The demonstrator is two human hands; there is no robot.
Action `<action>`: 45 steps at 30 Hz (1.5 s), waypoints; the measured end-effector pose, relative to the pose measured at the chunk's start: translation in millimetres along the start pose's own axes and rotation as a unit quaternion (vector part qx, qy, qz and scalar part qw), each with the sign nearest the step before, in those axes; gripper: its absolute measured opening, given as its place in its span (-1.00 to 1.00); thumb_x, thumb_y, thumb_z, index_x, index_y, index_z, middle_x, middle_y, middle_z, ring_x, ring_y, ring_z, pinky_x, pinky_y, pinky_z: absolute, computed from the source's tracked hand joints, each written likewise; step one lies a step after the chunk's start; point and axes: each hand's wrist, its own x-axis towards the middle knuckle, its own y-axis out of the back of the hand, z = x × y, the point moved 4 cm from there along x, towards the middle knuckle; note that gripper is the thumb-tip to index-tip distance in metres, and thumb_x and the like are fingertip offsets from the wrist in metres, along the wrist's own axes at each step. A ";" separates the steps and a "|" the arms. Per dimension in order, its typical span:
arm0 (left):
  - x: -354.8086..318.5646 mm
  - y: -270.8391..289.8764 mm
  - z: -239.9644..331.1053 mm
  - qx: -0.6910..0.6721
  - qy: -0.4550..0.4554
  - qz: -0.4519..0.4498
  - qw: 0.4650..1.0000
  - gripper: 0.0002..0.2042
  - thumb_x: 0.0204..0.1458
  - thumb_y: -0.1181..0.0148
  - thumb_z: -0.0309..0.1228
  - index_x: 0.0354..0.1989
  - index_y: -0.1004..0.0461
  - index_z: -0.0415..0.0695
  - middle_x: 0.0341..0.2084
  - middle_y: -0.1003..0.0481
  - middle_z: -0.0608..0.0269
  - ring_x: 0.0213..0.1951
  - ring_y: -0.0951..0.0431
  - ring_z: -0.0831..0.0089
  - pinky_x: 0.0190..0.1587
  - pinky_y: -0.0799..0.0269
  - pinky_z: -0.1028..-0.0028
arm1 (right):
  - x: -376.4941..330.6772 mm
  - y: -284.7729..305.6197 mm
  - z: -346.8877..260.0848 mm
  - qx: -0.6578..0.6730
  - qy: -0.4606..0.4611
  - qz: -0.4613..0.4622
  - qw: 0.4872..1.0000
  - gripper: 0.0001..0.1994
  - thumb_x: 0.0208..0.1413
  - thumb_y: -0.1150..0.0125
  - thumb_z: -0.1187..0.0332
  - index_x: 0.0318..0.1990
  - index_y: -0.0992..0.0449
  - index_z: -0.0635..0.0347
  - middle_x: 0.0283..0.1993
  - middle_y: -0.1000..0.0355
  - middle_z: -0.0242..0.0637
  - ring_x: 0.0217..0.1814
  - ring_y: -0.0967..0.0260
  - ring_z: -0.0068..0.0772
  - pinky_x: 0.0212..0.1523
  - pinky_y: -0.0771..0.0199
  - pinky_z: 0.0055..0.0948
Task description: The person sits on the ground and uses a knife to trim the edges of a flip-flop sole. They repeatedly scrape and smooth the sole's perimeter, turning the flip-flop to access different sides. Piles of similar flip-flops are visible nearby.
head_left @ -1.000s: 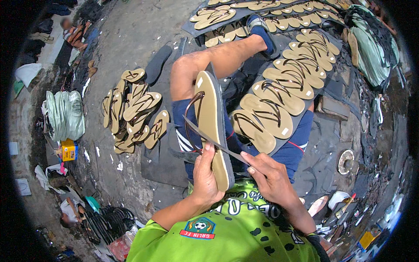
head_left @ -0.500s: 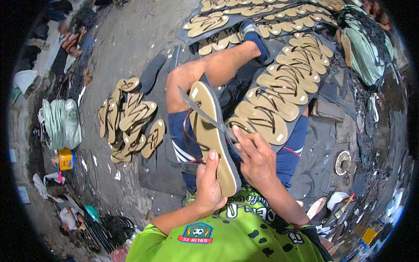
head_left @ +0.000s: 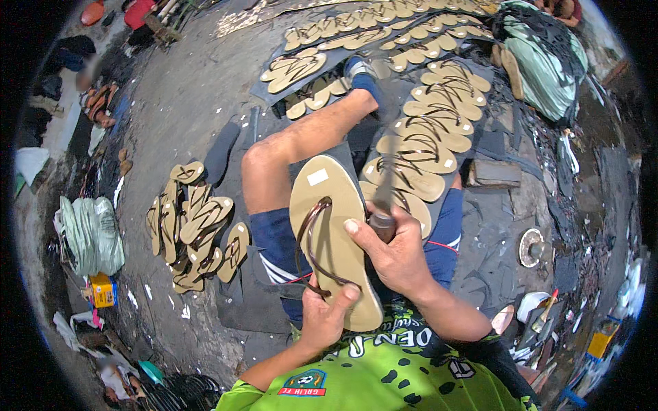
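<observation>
A tan flip-flop (head_left: 329, 178) with brown thong straps and a dark sole edge stands tilted in front of me, its toe end up. My left hand (head_left: 327, 312) grips it low on the left side, thumb pressed on the footbed beside a strap end. In my right hand (head_left: 401, 257) is a knife (head_left: 382, 220), held by its dark handle with the motion-blurred blade pointing up. The right thumb touches the flip-flop's right edge. Dark sheet material (head_left: 340, 156) shows behind the toe; the underside is hidden.
Overlapping flip-flops (head_left: 439, 130) lie in a row across my right leg. A loose pile of flip-flops (head_left: 195, 226) is on the floor at left, with more rows (head_left: 370, 20) at the far side. A wooden block (head_left: 493, 174), a round metal piece (head_left: 531, 248) and green-white sacks (head_left: 541, 61) are at right.
The flip-flop has turned so its footbed faces me more fully. The knife blade has swung from across the footbed to upright at its right, and my right thumb has come onto the edge.
</observation>
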 end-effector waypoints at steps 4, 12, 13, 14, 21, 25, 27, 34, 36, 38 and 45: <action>50.4 17.9 43.8 -0.280 0.065 -0.015 0.958 -0.60 0.08 -0.17 -0.29 0.01 -0.33 -0.29 -0.20 -0.50 0.17 -0.18 -0.53 0.48 -0.13 -0.47 0.48 | -13.4 5.8 1.5 -0.059 0.011 0.018 0.998 -0.80 0.10 -0.25 0.38 -0.26 -0.47 0.36 -0.36 -0.48 -0.35 -0.34 -0.32 -0.70 -0.33 -0.38 -0.54; 76.6 53.4 28.2 -0.212 0.113 -0.097 0.966 -0.62 0.02 -0.28 -0.26 -0.07 -0.32 -0.15 -0.32 -0.51 0.23 -0.34 -0.58 0.45 -0.27 -0.57 0.44 | -54.6 0.1 17.1 -0.178 0.065 -0.019 0.982 -0.49 0.11 -0.19 0.35 0.21 -0.26 0.26 -0.20 -0.43 -0.07 -0.19 -0.44 -0.25 -0.12 -0.41 -0.39; 75.9 62.4 18.2 -0.225 0.130 -0.118 0.959 -0.57 0.02 -0.28 -0.23 -0.02 -0.29 -0.12 -0.29 -0.51 0.22 -0.32 -0.59 0.42 -0.24 -0.58 0.37 | -58.8 6.9 23.9 -0.252 0.093 -0.039 0.962 -0.57 0.12 -0.13 0.44 0.17 -0.32 0.24 -0.21 -0.43 -0.09 -0.22 -0.45 -0.14 -0.16 -0.43 -0.33; 78.9 67.5 14.0 -0.236 0.138 -0.143 0.951 -0.53 0.02 -0.28 -0.19 0.03 -0.25 -0.09 -0.25 -0.50 0.21 -0.29 -0.59 0.38 -0.21 -0.60 0.31 | -62.5 9.5 24.1 -0.304 0.100 -0.062 0.945 -0.58 0.09 -0.14 0.48 0.14 -0.36 0.22 -0.22 -0.43 -0.10 -0.25 -0.44 -0.11 -0.19 -0.44 -0.31; 87.4 67.9 6.7 -0.285 0.145 -0.131 0.938 -0.59 0.05 -0.25 -0.26 0.01 -0.29 -0.11 -0.30 -0.52 0.25 -0.30 -0.60 0.42 -0.23 -0.59 0.39 | -101.0 33.3 39.6 -0.419 0.117 -0.062 0.898 -0.58 -0.07 -0.21 0.54 0.04 -0.47 0.15 -0.26 -0.42 -0.16 -0.32 -0.42 -0.15 -0.28 -0.45 -0.27; 90.4 52.9 9.0 -0.276 0.154 -0.178 0.932 -0.64 0.03 -0.27 -0.34 -0.05 -0.32 -0.20 -0.29 -0.50 0.26 -0.26 -0.55 0.52 -0.18 -0.53 0.48 | -69.3 26.8 31.6 -0.460 0.131 -0.032 0.878 -0.54 -0.09 -0.25 0.52 0.06 -0.48 0.05 -0.31 -0.40 -0.17 -0.37 -0.40 -0.13 -0.33 -0.43 -0.25; 93.3 52.0 9.6 -0.245 0.169 -0.166 0.940 -0.64 0.02 -0.28 -0.37 -0.06 -0.33 -0.21 -0.29 -0.49 0.26 -0.25 -0.54 0.53 -0.17 -0.52 0.49 | -44.3 18.5 21.2 -0.460 0.132 -0.047 0.877 -0.53 -0.07 -0.26 0.50 0.08 -0.47 0.01 -0.33 -0.39 -0.20 -0.40 -0.39 -0.15 -0.35 -0.42 -0.26; 100.9 54.6 18.5 -0.222 0.187 -0.140 0.947 -0.67 -0.04 -0.32 -0.36 -0.15 -0.41 -0.23 -0.34 -0.50 0.26 -0.33 -0.54 0.53 -0.25 -0.51 0.52 | -7.6 6.2 -5.2 -0.473 0.102 -0.118 0.867 -0.57 0.00 -0.24 0.42 0.09 -0.47 0.00 -0.34 -0.40 -0.27 -0.39 -0.41 -0.19 -0.38 -0.44 -0.29; 102.9 55.0 22.5 -0.213 0.197 -0.132 0.948 -0.66 -0.09 -0.36 -0.31 -0.19 -0.44 -0.23 -0.40 -0.51 0.26 -0.40 -0.54 0.55 -0.32 -0.51 0.54 | -1.9 0.6 -7.2 -0.476 0.107 -0.119 0.865 -0.57 0.00 -0.25 0.41 0.09 -0.47 0.00 -0.34 -0.41 -0.28 -0.40 -0.41 -0.19 -0.39 -0.44 -0.30; 103.3 51.9 24.3 -0.218 0.193 -0.132 0.948 -0.66 -0.08 -0.35 -0.33 -0.19 -0.44 -0.23 -0.40 -0.51 0.26 -0.40 -0.54 0.54 -0.32 -0.51 0.53 | 1.6 -1.8 -8.3 -0.475 0.103 -0.123 0.865 -0.58 0.00 -0.25 0.41 0.09 -0.47 0.00 -0.36 -0.39 -0.28 -0.41 -0.41 -0.21 -0.41 -0.43 -0.30; 106.0 46.2 32.3 -0.207 0.196 -0.153 0.946 -0.69 -0.05 -0.32 -0.41 -0.16 -0.41 -0.24 -0.35 -0.50 0.24 -0.32 -0.53 0.50 -0.25 -0.51 0.49 | 19.3 -5.2 -22.5 -0.476 0.092 -0.174 0.857 -0.61 0.01 -0.23 0.40 0.05 -0.47 0.07 -0.45 -0.31 -0.27 -0.45 -0.37 -0.21 -0.47 -0.39 -0.28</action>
